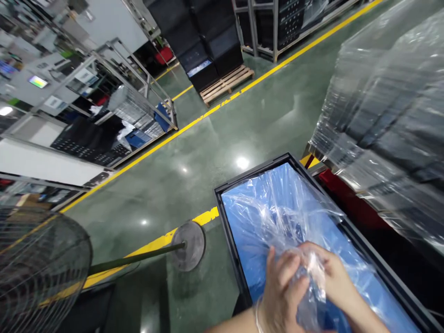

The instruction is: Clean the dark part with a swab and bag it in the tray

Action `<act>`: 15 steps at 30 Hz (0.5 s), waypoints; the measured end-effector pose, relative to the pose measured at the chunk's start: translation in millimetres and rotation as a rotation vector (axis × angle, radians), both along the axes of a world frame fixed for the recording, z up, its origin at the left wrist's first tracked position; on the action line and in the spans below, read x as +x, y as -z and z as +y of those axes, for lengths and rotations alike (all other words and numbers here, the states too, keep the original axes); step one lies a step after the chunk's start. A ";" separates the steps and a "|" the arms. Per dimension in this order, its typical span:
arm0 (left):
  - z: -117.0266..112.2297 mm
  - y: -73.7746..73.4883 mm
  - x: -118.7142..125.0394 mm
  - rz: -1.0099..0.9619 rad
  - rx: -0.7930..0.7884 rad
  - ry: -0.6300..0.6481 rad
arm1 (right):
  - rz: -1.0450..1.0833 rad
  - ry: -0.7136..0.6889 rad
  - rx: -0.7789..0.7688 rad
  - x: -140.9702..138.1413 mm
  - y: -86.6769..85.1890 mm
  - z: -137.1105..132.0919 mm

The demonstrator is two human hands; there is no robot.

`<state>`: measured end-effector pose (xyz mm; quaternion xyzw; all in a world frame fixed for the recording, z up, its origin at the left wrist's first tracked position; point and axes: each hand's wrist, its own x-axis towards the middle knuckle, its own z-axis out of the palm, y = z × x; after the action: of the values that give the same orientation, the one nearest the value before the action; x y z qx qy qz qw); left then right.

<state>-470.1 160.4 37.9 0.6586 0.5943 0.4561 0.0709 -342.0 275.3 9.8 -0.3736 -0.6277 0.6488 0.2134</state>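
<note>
A black crate (233,252) holds blue sheet-like material (239,222) under a clear plastic bag (277,210). Over the crate, the bag's film is bunched up between my hands. My left hand (282,286), with a thin band at its wrist, has its fingers curled against the gathered plastic. Just to its right, my right hand (333,273) grips the same crumpled film. Part of its fingers is hidden behind the plastic. Both hands are close together above the blue material.
On the left stands a pedestal fan (45,268) with a round base (188,246). Tall plastic-wrapped stacks (391,115) rise close on the right. Black crates (197,41) sit on a wooden pallet (227,85) beyond the yellow floor line (189,124). Metal racks (100,55) are at upper left.
</note>
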 end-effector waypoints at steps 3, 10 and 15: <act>2.7 31.9 -25.7 0.379 -0.144 -0.098 | -0.033 0.026 -0.004 -0.4 -7.5 -5.0; 57.5 58.8 -63.7 -0.688 -0.486 0.018 | -0.098 -0.096 -0.030 11.6 -17.6 -0.8; 55.2 75.7 -54.6 -0.965 -0.721 -0.082 | -0.155 0.013 0.159 -3.7 -17.6 7.9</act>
<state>-524.7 215.6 -37.9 0.2882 0.6371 0.4755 0.5338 -345.6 283.2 27.4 -0.4085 -0.6894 0.5648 0.1972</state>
